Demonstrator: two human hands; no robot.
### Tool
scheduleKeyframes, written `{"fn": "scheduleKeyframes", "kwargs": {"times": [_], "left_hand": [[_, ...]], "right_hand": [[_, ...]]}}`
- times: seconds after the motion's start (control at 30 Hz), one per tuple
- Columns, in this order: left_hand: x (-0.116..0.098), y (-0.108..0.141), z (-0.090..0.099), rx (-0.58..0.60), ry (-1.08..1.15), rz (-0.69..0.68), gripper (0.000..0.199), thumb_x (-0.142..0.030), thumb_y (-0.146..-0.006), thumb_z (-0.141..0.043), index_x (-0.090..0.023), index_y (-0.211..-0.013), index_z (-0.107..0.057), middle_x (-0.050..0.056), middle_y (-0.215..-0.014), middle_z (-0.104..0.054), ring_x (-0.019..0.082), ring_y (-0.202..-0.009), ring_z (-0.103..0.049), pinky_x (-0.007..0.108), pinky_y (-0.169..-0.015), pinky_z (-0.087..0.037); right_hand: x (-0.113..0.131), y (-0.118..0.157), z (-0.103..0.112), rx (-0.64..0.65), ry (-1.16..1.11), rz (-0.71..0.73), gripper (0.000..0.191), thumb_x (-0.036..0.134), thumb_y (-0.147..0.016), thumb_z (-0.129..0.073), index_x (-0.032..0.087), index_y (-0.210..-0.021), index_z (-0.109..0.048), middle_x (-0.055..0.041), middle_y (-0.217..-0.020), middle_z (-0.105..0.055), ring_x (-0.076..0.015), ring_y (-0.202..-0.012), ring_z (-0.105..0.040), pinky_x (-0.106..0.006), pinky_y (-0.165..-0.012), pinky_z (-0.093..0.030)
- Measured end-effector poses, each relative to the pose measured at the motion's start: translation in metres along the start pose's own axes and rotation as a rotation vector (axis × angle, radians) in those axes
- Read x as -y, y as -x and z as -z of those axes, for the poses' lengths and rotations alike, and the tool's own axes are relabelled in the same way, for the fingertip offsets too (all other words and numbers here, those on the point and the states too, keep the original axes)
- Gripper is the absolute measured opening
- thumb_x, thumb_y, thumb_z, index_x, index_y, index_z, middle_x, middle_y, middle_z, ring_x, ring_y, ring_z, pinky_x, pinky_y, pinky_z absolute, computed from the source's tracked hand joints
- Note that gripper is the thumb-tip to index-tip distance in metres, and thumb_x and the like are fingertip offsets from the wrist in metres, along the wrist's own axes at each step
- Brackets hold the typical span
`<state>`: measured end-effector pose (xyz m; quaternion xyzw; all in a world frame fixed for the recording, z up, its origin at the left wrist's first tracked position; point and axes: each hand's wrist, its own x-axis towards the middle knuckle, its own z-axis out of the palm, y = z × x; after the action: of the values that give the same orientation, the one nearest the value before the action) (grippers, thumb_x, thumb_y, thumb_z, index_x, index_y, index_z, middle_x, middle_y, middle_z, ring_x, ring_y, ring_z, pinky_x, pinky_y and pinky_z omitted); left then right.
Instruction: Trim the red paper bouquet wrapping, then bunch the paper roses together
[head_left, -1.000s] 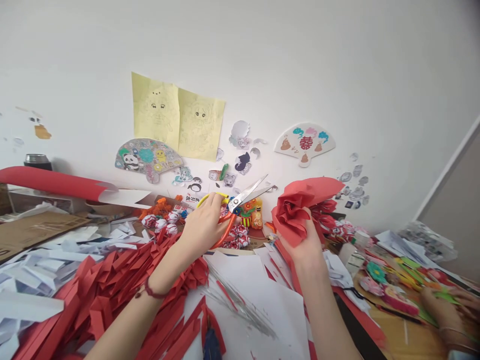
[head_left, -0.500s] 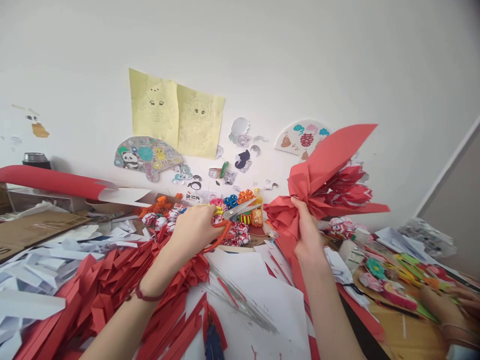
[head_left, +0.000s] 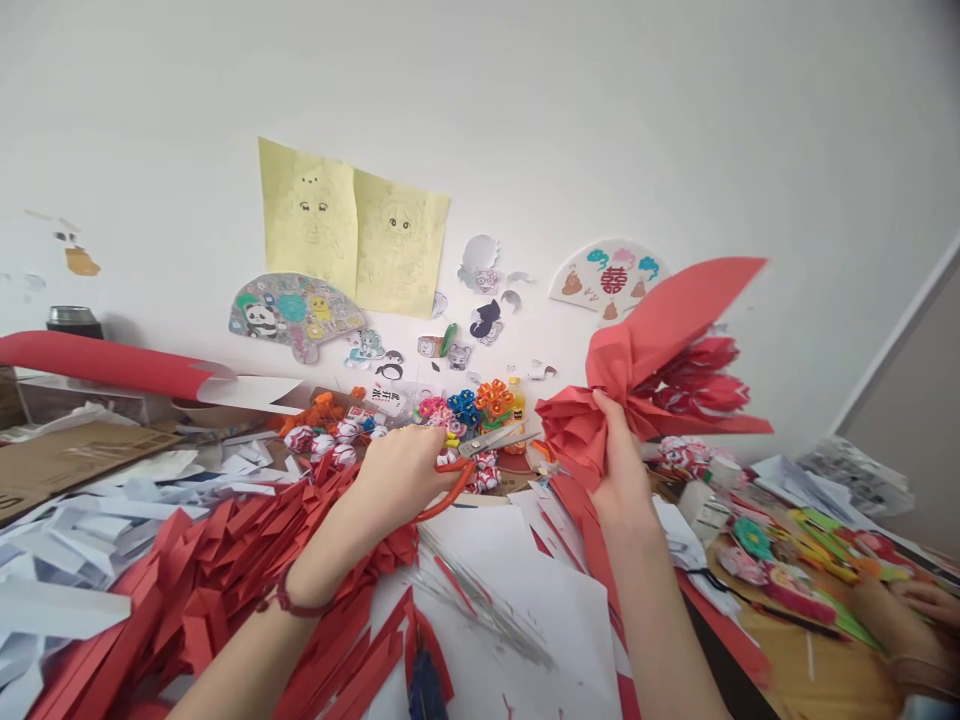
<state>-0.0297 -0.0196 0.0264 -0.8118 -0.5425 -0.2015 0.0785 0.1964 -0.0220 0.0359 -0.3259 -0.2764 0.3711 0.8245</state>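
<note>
My left hand grips a pair of scissors by the handles, one of which shows as an orange loop. Their blades point right, toward the gathered lower end of a bouquet, with a small gap between. The bouquet is wrapped in folded red paper, and my right hand is closed around its narrow waist. Red and white paper flowers show inside the wrap on the right. Beneath my hands lies white paper with thin wires on it.
Folded red paper strips and white strips heap at the left. Flowers and a small orange bottle stand by the wall. A co-worker's hands are at far right, beside colourful craft pieces.
The bouquet has shifted slightly right and down in my right hand. My left hand has brought the scissors a little right and lower, and the blade tips now sit nearer the red wrap.
</note>
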Motion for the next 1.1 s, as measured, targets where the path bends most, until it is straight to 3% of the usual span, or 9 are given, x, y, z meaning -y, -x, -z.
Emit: {"fn": "scheduleKeyframes", "kwargs": {"times": [0.13, 0.33, 0.43, 0.53, 0.63, 0.77, 0.9, 1.1], "left_hand": [[-0.002, -0.006, -0.001, -0.073, 0.152, 0.033, 0.035, -0.053, -0.087, -0.044, -0.020, -0.079, -0.052, 0.006, -0.076, -0.064, 0.022, -0.069, -0.059, 0.027, -0.054, -0.027], [-0.026, -0.005, -0.008, -0.149, 0.688, -0.074, 0.035, -0.051, -0.085, -0.047, -0.021, -0.070, -0.041, -0.004, -0.060, -0.047, 0.012, -0.056, -0.039, 0.023, -0.053, -0.026], [-0.040, 0.001, -0.013, -0.147, 0.829, -0.135, 0.033, -0.048, -0.085, -0.048, -0.020, -0.070, -0.040, -0.005, -0.061, -0.043, 0.011, -0.057, -0.034, 0.022, -0.053, -0.024], [-0.047, 0.005, -0.016, -0.126, 0.864, -0.144, 0.032, -0.046, -0.083, -0.052, -0.020, -0.069, -0.039, -0.005, -0.061, -0.041, 0.011, -0.057, -0.033, 0.022, -0.053, -0.022], [-0.048, 0.006, -0.017, -0.105, 0.906, -0.132, 0.033, -0.044, -0.081, -0.055, -0.020, -0.067, -0.038, -0.005, -0.060, -0.038, 0.010, -0.057, -0.031, 0.022, -0.052, -0.021], [-0.043, 0.005, -0.014, -0.111, 0.963, -0.149, 0.037, -0.043, -0.081, -0.057, -0.019, -0.063, -0.034, -0.006, -0.060, -0.033, 0.010, -0.058, -0.028, 0.023, -0.052, -0.019], [-0.040, 0.004, -0.012, -0.025, 1.074, -0.180, 0.039, -0.045, -0.081, -0.058, -0.019, -0.063, -0.035, -0.006, -0.062, -0.030, 0.009, -0.059, -0.026, 0.022, -0.051, -0.019], [-0.037, 0.005, -0.008, 0.153, 1.300, -0.253, 0.043, -0.053, -0.080, -0.057, -0.017, -0.062, -0.041, -0.006, -0.059, -0.031, 0.007, -0.054, -0.029, 0.020, -0.050, -0.029]], "right_hand": [[0.007, 0.007, -0.007, 0.054, -0.235, 0.012, 0.027, 0.039, -0.072, -0.070, 0.021, -0.092, -0.066, 0.0025, -0.088, -0.071, -0.0149, -0.077, -0.067, -0.031, -0.068, -0.058], [0.009, 0.024, -0.013, 0.147, -0.390, 0.093, 0.030, 0.041, -0.081, -0.059, 0.022, -0.104, -0.067, -0.0009, -0.108, -0.070, -0.0147, -0.098, -0.065, -0.031, -0.088, -0.053], [0.005, 0.030, -0.014, 0.167, -0.392, 0.054, 0.034, 0.043, -0.081, -0.058, 0.027, -0.110, -0.065, 0.0026, -0.121, -0.065, -0.0140, -0.110, -0.060, -0.031, -0.095, -0.050], [0.002, 0.033, -0.015, 0.282, -0.340, 0.045, 0.036, 0.049, -0.082, -0.055, 0.032, -0.111, -0.064, 0.0054, -0.128, -0.060, -0.0139, -0.120, -0.055, -0.033, -0.102, -0.046], [0.000, 0.036, -0.018, 0.345, -0.251, 0.098, 0.035, 0.054, -0.079, -0.054, 0.035, -0.107, -0.066, 0.0041, -0.125, -0.062, -0.0160, -0.122, -0.053, -0.038, -0.103, -0.046], [0.000, 0.042, -0.021, 0.334, -0.173, 0.147, 0.027, 0.049, -0.074, -0.059, 0.031, -0.093, -0.068, -0.0005, -0.113, -0.068, -0.0225, -0.120, -0.055, -0.045, -0.100, -0.048], [0.002, 0.049, -0.020, 0.319, -0.042, 0.225, 0.018, 0.040, -0.072, -0.061, 0.030, -0.085, -0.067, -0.0002, -0.115, -0.067, -0.0255, -0.124, -0.052, -0.049, -0.102, -0.045], [0.002, 0.055, -0.019, 0.345, -0.049, 0.229, 0.020, 0.038, -0.075, -0.062, 0.030, -0.092, -0.067, 0.0015, -0.121, -0.064, -0.0234, -0.128, -0.048, -0.049, -0.106, -0.042]]}}
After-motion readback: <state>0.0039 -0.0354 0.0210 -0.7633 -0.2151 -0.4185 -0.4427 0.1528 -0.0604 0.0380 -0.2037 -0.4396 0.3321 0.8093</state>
